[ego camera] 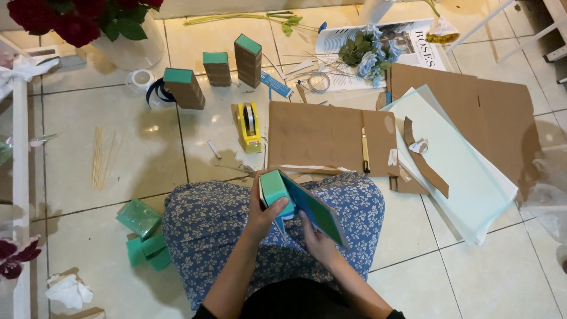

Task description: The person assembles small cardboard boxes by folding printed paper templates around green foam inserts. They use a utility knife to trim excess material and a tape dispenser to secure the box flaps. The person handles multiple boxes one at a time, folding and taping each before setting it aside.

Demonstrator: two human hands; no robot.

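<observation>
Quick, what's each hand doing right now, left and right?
Left hand: closed around the green foam block.
Right hand: gripping the blue card sheet wrapped against that block.

A pale tiled floor (118, 153) carries flat brown cardboard (331, 139), a yellow tape dispenser (250, 125), three wrapped green-topped blocks (218, 74) toward its far edge, and probably thin wooden skewers (99, 158) at left.

Green foam block (276, 188), rectangular, held upright above the lap; a dark blue sheet (316, 211) with a green face slants beside it, touching its lower edge.
</observation>
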